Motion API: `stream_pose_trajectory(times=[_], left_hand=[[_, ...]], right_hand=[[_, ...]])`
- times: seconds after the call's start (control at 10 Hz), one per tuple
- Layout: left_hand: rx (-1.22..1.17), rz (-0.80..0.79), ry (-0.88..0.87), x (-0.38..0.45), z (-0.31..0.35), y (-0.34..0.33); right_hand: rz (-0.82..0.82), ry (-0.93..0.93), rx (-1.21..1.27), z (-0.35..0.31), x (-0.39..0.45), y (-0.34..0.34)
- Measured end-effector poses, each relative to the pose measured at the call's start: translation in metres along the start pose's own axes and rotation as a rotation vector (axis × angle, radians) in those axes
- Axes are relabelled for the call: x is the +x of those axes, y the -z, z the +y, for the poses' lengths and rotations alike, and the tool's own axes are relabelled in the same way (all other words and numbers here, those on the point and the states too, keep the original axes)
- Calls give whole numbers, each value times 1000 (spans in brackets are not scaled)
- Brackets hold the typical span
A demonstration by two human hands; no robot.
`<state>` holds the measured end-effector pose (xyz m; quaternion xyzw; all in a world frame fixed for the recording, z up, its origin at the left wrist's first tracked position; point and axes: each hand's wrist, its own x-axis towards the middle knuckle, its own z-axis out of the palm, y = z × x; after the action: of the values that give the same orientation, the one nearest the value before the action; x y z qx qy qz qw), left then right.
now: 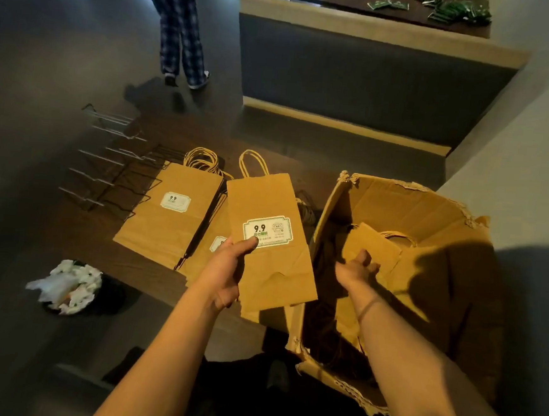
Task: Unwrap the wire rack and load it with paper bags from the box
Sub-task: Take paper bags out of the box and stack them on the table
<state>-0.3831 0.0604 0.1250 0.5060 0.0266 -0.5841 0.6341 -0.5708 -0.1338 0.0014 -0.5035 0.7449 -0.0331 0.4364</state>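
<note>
Head view, looking down over a dark desk (pixel 272 135). The left hand (pixel 229 270) holds a flat paper bag (pixel 270 240) above the desk edge — its grip pinches the bag's lower left side, thumb lying on the white "9.9" label (pixel 268 232), fingers curled beneath. The right hand (pixel 358 268) reaches into the open cardboard box (pixel 430 220) at right, its grip closed on the edge of another folded bag (pixel 371 248) standing among the bags inside; the fingertips are hidden behind that bag. The box has torn flaps, and its near wall screens most of its contents. On the desk, just left of the held bag, lies a stack of bags (pixel 167 212) with twisted-paper handles pointing away from the viewer; a second pile partly shows beneath the held bag. The wire rack (pixel 115 169) lies at the desk's left end, its dividers projecting leftward, with the stack of bags overlapping its right side. Beside the desk on the floor, a dark bin (pixel 73 285) is filled with crumpled white wrapping. Beyond the desk stands a padded booth seat (pixel 376 71), and behind it another tabletop carrying green packets (pixel 453 8). A person in plaid trousers (pixel 179 29) stands on the floor at upper left.
</note>
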Motion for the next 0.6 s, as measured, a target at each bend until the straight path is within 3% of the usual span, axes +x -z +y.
stream_pose_trajectory(times=[0.1,0.2,0.3,0.4,0.6], left_hand=[[13,2,8,-1,-4,0],[42,23,32,-2,-6,8],[65,56,28,0,-4,23],[48,51,20,0,-3,28],[18,43,34,4,-4,18]], right_hand=[[87,-52,-60,12,49,-35],[106,25,391,20,42,-56],[218,114,-307,35,25,-62],[106,97,-452,23,-7,-41],[72,220,-465,14,-22,6]])
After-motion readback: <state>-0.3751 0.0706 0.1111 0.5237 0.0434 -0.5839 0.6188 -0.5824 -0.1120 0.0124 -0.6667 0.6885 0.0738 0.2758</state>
